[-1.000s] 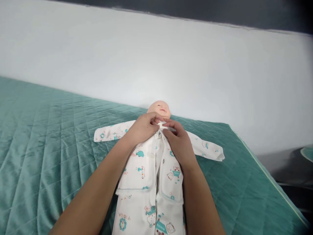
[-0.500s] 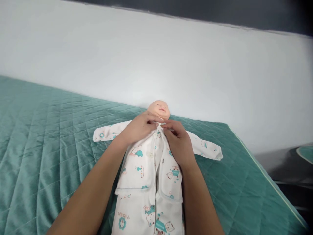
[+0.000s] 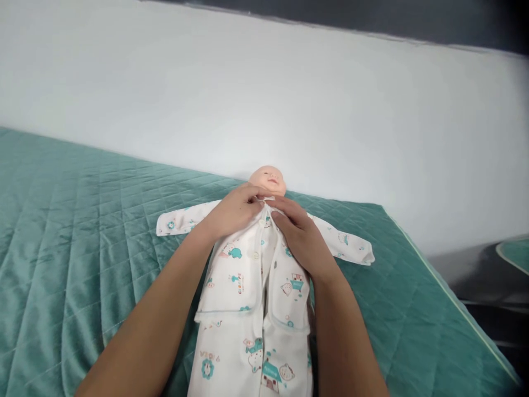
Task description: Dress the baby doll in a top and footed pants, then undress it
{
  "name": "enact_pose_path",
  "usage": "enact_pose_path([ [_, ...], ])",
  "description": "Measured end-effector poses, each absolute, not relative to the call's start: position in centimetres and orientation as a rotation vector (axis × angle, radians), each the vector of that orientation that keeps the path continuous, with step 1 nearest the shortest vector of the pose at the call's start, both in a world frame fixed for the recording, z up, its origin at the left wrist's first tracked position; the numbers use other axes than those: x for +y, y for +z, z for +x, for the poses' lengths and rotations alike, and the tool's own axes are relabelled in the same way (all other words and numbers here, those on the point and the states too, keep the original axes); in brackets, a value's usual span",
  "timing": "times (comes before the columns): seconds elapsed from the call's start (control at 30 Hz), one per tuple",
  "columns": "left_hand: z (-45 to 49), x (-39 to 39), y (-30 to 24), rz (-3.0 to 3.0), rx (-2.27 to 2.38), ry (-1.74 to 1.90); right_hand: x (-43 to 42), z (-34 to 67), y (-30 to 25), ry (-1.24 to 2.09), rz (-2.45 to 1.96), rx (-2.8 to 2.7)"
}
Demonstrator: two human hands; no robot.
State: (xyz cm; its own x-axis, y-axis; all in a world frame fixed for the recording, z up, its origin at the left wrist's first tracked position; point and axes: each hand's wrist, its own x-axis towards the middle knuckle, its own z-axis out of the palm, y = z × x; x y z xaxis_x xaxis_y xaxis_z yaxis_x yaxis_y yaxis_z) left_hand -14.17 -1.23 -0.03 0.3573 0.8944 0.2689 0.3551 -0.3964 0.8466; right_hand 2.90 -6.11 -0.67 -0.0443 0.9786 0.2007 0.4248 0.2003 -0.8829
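A baby doll lies on its back on a teal quilted bed, dressed in a white shirt with teal and pink cartoon prints, sleeves spread out to both sides. My left hand and my right hand meet at the collar just under the doll's chin. Both hands pinch the two front edges of the shirt together there. Below the hands the shirt front hangs apart, showing matching printed trousers.
A white wall runs behind the bed with a dark band along its top. The bed's right edge drops off to a dark floor, where part of a teal round object shows at the far right.
My hands stay at the collar, with small finger shifts closing the edges together. The view has moved slightly, so the doll sits a little higher in the picture.
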Motion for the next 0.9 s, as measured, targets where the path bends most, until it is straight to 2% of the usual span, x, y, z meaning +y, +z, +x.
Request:
enact_pose_path([
  [0.1,-13.9,-1.9,0.3,1.821,1.13,1.092,-6.5,2.8,0.3,0.732,-1.401,-1.54],
  [0.23,-13.9,-4.1,0.3,1.699,1.178,1.25,-8.2,1.7,1.4,0.447,-1.566,-1.448],
  [0.37,-14.6,-7.0,-0.3,1.684,1.17,1.217,-10.6,0.5,0.5,0.406,-1.679,-1.545],
  [0.63,-15.7,-7.6,-2.1,1.656,1.081,1.14,-11.0,1.5,-1.7,0.769,-1.443,-1.365],
  [0.9,-15.3,-6.9,-0.9,1.655,1.099,1.071,-10.6,2.4,-1.5,0.964,-1.373,-1.217],
])
